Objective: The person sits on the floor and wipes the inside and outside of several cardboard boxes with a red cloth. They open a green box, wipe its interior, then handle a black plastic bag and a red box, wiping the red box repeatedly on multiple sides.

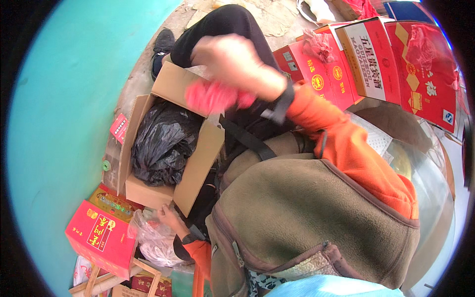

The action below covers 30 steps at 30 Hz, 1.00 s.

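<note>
An opened cardboard box (198,163) with its flaps spread stands before me. In it lies a crumpled black plastic bag (165,143). Blurred by motion, my right hand (230,61) is raised above the box's upper flap and my knee. Just below that hand is a pink-red blurred thing (211,97); whether the hand grips it cannot be told. My left hand (167,216) is at the box's lower edge, beside a clear plastic bag (157,245); its finger pose is too small to tell.
Several red printed cartons (426,74) stand at the upper right, some with crumpled red plastic on them. A red carton (104,237) sits at the lower left near a wooden frame (152,273). A turquoise wall (66,111) borders the left. A black shoe (163,42) rests beyond the box.
</note>
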Tool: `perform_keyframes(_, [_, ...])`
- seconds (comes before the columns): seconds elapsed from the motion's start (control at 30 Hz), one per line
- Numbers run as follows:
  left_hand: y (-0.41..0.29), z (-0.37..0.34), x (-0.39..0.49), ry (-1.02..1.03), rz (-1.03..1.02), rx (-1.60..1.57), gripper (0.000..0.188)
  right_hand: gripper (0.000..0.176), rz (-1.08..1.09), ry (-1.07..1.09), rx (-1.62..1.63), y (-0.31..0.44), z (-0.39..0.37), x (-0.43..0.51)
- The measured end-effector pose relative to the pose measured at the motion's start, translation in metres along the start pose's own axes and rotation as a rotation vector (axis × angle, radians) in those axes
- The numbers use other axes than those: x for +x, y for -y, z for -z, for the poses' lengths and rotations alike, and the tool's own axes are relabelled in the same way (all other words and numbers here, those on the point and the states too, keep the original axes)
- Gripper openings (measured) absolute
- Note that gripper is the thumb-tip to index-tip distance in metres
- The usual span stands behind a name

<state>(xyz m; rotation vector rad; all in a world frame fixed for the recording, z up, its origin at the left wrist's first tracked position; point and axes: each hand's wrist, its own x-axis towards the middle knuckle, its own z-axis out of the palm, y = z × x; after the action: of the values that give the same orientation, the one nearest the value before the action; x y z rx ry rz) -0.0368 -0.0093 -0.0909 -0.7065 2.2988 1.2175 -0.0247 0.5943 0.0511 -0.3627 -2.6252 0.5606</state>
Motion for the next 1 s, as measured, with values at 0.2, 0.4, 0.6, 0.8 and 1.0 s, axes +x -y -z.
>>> perform_keyframes(0.2, [0.031,0.008,-0.012,0.114,-0.018,-0.126,0.036,0.042,-0.711,0.143,-0.361,-0.227,0.110,-0.058])
perform_keyframes(0.4, [0.025,-0.006,-0.023,0.219,-0.446,0.314,0.037,0.046,-0.656,0.457,-0.389,-0.313,0.112,-0.125])
perform_keyframes(0.6, [0.018,-0.012,-0.008,0.252,-0.312,0.204,0.034,0.070,-0.418,-0.085,-0.464,-0.224,0.114,0.023])
perform_keyframes(0.8, [0.052,-0.017,0.001,0.300,0.068,-0.403,0.037,0.037,0.140,0.222,0.148,-0.050,0.001,0.056])
perform_keyframes(1.0, [0.053,-0.022,0.011,0.361,0.340,-0.837,0.034,0.056,-0.213,0.848,-0.190,-0.021,-0.131,0.012])
